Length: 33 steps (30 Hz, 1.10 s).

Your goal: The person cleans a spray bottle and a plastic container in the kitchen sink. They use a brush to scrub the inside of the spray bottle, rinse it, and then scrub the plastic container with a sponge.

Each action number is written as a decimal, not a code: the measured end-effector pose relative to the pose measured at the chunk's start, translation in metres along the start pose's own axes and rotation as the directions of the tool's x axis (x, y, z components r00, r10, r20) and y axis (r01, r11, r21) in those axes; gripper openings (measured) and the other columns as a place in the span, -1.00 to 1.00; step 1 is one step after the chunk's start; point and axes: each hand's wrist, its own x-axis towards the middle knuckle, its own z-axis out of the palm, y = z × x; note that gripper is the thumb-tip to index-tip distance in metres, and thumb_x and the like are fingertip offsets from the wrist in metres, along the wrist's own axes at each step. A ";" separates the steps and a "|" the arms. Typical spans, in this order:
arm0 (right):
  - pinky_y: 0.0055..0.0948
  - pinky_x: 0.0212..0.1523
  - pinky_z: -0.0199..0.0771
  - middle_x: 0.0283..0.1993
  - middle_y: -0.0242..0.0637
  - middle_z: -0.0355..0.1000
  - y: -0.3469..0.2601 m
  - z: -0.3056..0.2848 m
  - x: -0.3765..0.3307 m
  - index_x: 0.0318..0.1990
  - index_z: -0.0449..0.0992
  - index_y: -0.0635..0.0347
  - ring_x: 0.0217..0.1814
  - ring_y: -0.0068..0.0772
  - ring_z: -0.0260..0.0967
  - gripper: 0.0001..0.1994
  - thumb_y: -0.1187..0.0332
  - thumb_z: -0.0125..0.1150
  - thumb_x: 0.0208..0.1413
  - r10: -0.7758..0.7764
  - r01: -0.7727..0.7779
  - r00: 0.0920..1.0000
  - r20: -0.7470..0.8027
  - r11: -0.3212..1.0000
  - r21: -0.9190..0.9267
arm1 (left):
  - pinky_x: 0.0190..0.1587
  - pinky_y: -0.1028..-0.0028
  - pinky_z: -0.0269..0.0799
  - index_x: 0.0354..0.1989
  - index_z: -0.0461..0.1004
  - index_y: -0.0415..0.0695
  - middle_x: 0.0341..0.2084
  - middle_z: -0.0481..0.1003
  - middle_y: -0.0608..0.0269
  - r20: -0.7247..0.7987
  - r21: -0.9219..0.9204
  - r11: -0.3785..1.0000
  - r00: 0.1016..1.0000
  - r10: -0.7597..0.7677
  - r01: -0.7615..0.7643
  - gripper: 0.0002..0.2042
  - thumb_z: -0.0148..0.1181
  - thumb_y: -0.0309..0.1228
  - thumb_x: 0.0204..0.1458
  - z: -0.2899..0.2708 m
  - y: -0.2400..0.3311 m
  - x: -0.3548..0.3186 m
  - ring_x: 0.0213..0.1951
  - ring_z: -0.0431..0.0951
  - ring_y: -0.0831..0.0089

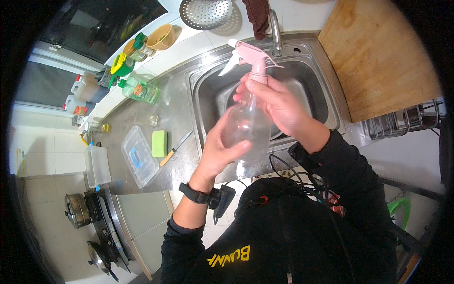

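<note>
Over the front of the steel sink (196, 102) I hold a clear spray bottle (253, 128) upright, its pink trigger head (255, 56) fitted on top. My left hand (226, 144) is wrapped round the bottle's wide body, with the thumb across its front. At the neck, my right hand (279, 104) has its fingers closed round the pink collar. The white trigger lever points to the left. Part of the basin is hidden behind my hands and the bottle.
Left of the sink lie a knife (176, 149), a green sponge (160, 143) and a clear plastic lid (140, 156). Behind them stands a green soap bottle (141, 91). A faucet (275, 35) rises at the back; a wooden board (378, 57) leans on the right.
</note>
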 end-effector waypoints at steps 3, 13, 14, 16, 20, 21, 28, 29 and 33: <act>-0.48 -0.03 0.37 -0.17 -0.38 0.38 0.008 0.006 0.003 -0.04 0.34 0.22 -0.11 -0.53 0.37 -0.74 0.29 0.11 0.21 -0.074 0.070 0.989 -0.128 0.997 -0.037 | 0.14 0.32 0.27 0.26 0.12 -0.26 -0.01 0.40 0.04 -0.133 0.533 0.830 0.952 0.277 -0.167 -0.12 0.47 -0.34 -0.30 0.005 -0.006 0.002 0.05 0.41 0.27; -0.40 0.09 0.34 -0.08 -0.29 0.39 0.003 -0.002 0.004 -0.04 0.31 0.20 0.00 -0.47 0.37 -0.77 0.26 -0.01 0.28 -0.091 0.096 0.995 0.036 0.973 -0.209 | 0.19 0.37 0.19 0.27 0.09 -0.28 0.03 0.38 0.11 -0.042 0.203 0.971 0.990 0.137 -0.125 -0.10 0.47 -0.35 -0.29 -0.001 -0.006 0.000 0.10 0.37 0.34; -0.38 0.11 0.33 -0.04 -0.26 0.38 -0.001 -0.003 0.003 -0.01 0.30 0.22 0.03 -0.44 0.36 -0.75 0.26 -0.04 0.29 -0.064 0.076 0.995 0.070 0.977 -0.199 | 0.20 0.37 0.18 0.28 0.08 -0.28 0.04 0.37 0.13 -0.019 0.141 0.985 0.995 0.098 -0.094 -0.10 0.47 -0.35 -0.28 -0.003 -0.005 0.000 0.10 0.36 0.35; -0.34 0.15 0.31 0.04 -0.19 0.36 -0.007 -0.004 0.000 0.06 0.28 0.25 0.09 -0.39 0.34 -0.70 0.24 -0.10 0.31 -0.006 0.027 0.990 0.139 0.988 -0.152 | 0.21 0.37 0.16 0.29 0.07 -0.28 0.05 0.36 0.16 0.049 0.020 0.999 0.999 0.024 -0.025 -0.10 0.46 -0.34 -0.27 -0.006 -0.003 0.000 0.12 0.34 0.38; -0.30 0.23 0.25 0.21 -0.13 0.25 -0.019 -0.007 -0.004 0.23 0.16 0.31 0.22 -0.31 0.26 -0.58 0.26 -0.12 0.32 0.033 -0.019 0.969 0.246 0.998 -0.059 | 0.22 0.35 0.15 0.29 0.07 -0.28 0.06 0.35 0.13 0.062 -0.041 0.998 0.996 0.059 -0.057 -0.09 0.47 -0.34 -0.28 -0.005 -0.003 -0.003 0.12 0.34 0.37; -0.32 0.24 0.24 0.24 -0.15 0.23 -0.022 -0.010 -0.003 0.26 0.13 0.29 0.24 -0.33 0.24 -0.56 0.29 -0.09 0.30 0.043 -0.033 0.960 0.276 0.999 -0.039 | 0.21 0.36 0.16 0.29 0.07 -0.28 0.06 0.35 0.13 0.027 -0.009 0.996 0.996 0.084 -0.084 -0.09 0.47 -0.33 -0.28 -0.004 -0.004 -0.004 0.12 0.34 0.36; -0.39 0.31 0.16 0.29 -0.17 0.19 -0.024 -0.022 0.000 0.33 0.04 0.28 0.29 -0.38 0.18 -0.49 0.37 -0.03 0.28 -0.008 0.055 0.954 0.299 0.987 -0.148 | 0.16 0.35 0.25 0.27 0.12 -0.25 0.04 0.36 0.02 -0.131 0.563 0.782 0.905 0.405 -0.268 -0.07 0.50 -0.33 -0.38 -0.006 -0.016 -0.001 0.10 0.38 0.27; -0.39 0.31 0.16 0.28 -0.17 0.19 -0.024 -0.023 -0.001 0.32 0.05 0.29 0.29 -0.39 0.18 -0.49 0.38 -0.03 0.27 -0.028 0.077 0.949 0.313 0.986 -0.146 | 0.16 0.34 0.25 0.26 0.14 -0.25 0.04 0.36 0.01 -0.125 0.597 0.752 0.894 0.431 -0.279 -0.07 0.50 -0.34 -0.39 -0.008 -0.017 0.001 0.09 0.38 0.24; -0.39 0.31 0.15 0.27 -0.18 0.22 -0.023 -0.025 -0.001 0.32 0.06 0.28 0.29 -0.39 0.19 -0.50 0.40 -0.02 0.27 -0.046 0.115 0.940 0.337 0.976 -0.187 | 0.15 0.30 0.27 0.23 0.18 -0.24 0.05 0.35 -0.03 -0.116 0.682 0.670 0.862 0.493 -0.292 -0.09 0.50 -0.35 -0.42 -0.013 -0.018 0.003 0.08 0.39 0.15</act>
